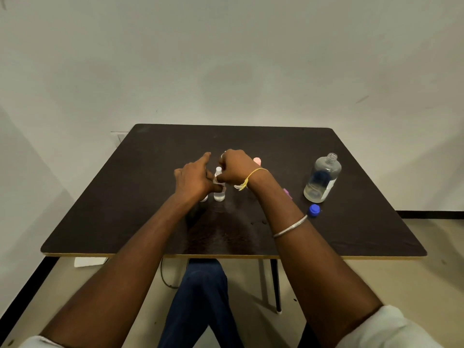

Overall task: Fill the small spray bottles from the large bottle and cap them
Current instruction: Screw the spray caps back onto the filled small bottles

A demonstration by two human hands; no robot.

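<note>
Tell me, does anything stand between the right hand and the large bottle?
A pink cap stands just beyond the right hand, and a pink piece lies beside the forearm. Both are low; nothing else blocks the large bottle.

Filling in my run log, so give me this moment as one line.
left hand: holds small spray bottle | right hand: grips its top | large bottle: open, upright | blue cap: on table

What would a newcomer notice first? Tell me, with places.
Two bare hands meet at mid-table: the left hand and right hand curl their fingers round a small bottle standing upright. To the right on the dark table stands the large bottle, uncapped and partly full, with a blue cap lying just in front of it.
</note>
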